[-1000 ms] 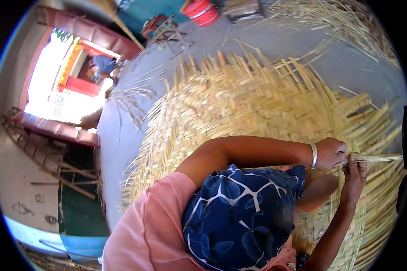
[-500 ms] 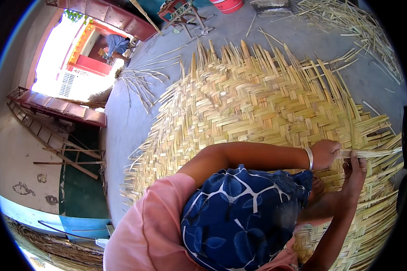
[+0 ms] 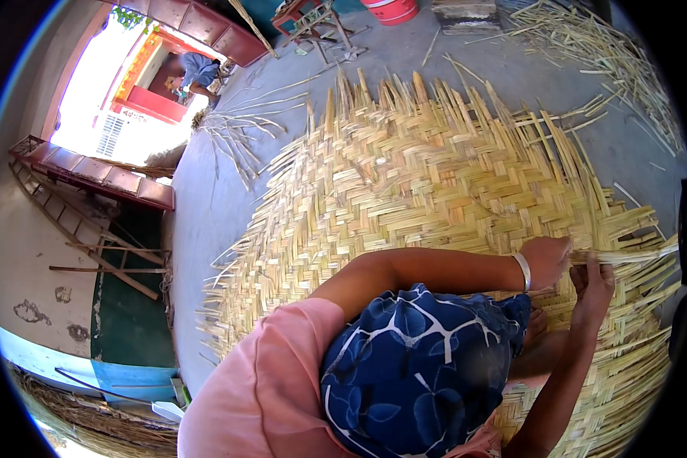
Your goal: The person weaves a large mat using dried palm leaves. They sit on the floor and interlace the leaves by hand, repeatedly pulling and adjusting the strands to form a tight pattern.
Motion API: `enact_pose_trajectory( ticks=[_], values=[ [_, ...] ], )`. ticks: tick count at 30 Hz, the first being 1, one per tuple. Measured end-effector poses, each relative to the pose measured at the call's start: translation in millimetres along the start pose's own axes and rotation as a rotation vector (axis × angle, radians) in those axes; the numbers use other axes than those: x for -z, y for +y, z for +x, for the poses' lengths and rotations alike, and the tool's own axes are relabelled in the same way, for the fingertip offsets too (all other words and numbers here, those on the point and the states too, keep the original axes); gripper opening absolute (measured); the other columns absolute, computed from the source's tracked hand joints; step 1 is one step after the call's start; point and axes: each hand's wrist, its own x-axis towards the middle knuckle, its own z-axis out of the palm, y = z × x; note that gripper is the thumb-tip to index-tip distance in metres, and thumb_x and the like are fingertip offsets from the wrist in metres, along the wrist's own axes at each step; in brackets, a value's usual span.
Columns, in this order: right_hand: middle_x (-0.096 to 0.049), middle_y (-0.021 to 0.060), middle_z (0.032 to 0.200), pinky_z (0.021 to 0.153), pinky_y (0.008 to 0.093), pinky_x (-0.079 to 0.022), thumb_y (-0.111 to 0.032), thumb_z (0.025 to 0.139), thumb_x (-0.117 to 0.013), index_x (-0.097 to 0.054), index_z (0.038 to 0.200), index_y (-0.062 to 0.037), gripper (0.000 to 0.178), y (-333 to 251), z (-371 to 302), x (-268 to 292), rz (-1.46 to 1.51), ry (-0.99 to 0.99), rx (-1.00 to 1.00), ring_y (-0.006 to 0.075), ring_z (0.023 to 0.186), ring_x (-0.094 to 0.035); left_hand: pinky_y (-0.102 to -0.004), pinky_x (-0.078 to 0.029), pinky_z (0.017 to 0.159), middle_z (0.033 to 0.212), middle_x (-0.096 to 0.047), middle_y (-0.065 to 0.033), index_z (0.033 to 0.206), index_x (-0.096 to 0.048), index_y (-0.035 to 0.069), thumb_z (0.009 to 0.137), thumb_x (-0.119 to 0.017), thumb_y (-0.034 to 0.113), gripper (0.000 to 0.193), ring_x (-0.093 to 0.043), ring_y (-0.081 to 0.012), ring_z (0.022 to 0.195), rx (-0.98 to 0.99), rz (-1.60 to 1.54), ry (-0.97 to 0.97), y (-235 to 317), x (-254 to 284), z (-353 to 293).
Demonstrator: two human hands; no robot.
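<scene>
A large woven mat (image 3: 420, 179) of pale yellow-green plant strips in a zigzag pattern lies on the floor, with loose strip ends around its border. Near its right edge my left hand (image 3: 548, 262), with a silver bangle at the wrist, is closed on a bundle of flat pale strips (image 3: 637, 255) that runs to the right. My right hand (image 3: 594, 287) pinches the same strips just beside it, fingertips against their underside. The left fingertips are partly hidden. Dark blue leaf-patterned cloth (image 3: 424, 366) covers much of the mat's near side, next to a pink sleeve (image 3: 282, 366).
Loose strips (image 3: 599, 57) lie in a heap at the far right. A red bucket (image 3: 390, 11) and a wooden frame (image 3: 320, 27) stand at the back. Thin branches (image 3: 237, 133) spread across the floor. A ladder (image 3: 76, 229) leans on the left wall; another person (image 3: 198, 70) sits by the doorway.
The view has turned slightly. The blue cloth and pink sleeve sit a little farther right. Both hands keep hold of the strips, the right fingers having shifted slightly left toward the left hand.
</scene>
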Motion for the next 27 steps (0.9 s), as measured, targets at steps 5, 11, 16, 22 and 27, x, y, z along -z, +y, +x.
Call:
enact_pose_trajectory(
  ticks=[5,11,16,22,27],
  values=[
    [-0.058,-0.0007,0.078,0.062,0.0214,-0.048,-0.021,0.089,-0.063,-0.058,0.095,-0.0057,0.017,5,5,-2,-0.119,0.021,0.029,0.0059,0.067,-0.055,-0.0513,-0.045,0.062,0.068,-0.058,-0.0247,0.086,-0.051,-0.001,0.086,-0.051,0.021,0.022,-0.058,-0.0432,0.068,0.039,0.005,-0.021,0,0,-4],
    [-0.062,0.0047,0.088,0.066,0.0245,-0.051,-0.015,0.091,-0.059,-0.059,0.102,0.0004,0.019,32,20,-1,-0.208,-0.004,0.204,0.0092,0.076,-0.059,-0.0494,-0.046,0.060,0.068,-0.059,-0.0229,0.078,-0.055,0.000,0.084,-0.052,0.023,0.024,-0.059,-0.0422,0.068,0.083,-0.040,-0.010,-15,-5,5],
    [-0.062,0.0083,0.094,0.074,0.0258,-0.050,-0.011,0.094,-0.053,-0.060,0.106,0.0044,0.021,36,3,-19,-0.422,-0.017,0.411,0.0115,0.085,-0.059,-0.0465,-0.046,0.059,0.068,-0.059,-0.0218,0.067,-0.057,0.000,0.081,-0.053,0.023,0.027,-0.059,-0.0412,0.066,0.056,-0.060,0.068,-29,-11,20],
    [-0.061,0.0071,0.094,0.074,0.0239,-0.048,-0.011,0.094,-0.052,-0.060,0.103,0.0040,0.019,29,-11,-26,-0.520,0.011,0.556,0.0101,0.083,-0.055,-0.0393,-0.046,0.047,0.063,-0.060,-0.0167,0.063,-0.055,-0.002,0.082,-0.052,0.020,0.029,-0.059,-0.0276,0.051,0.341,-0.377,0.038,-13,-10,23],
    [-0.061,0.0049,0.090,0.070,0.0227,-0.045,-0.013,0.094,-0.054,-0.060,0.103,0.0038,0.020,15,-12,-22,-0.384,0.049,0.526,0.0090,0.079,-0.052,-0.0294,-0.043,0.034,0.061,-0.061,-0.0101,0.073,-0.054,-0.001,0.091,-0.042,0.017,0.029,-0.056,-0.0173,0.040,0.452,-0.894,-0.124,8,0,18]
  ],
)
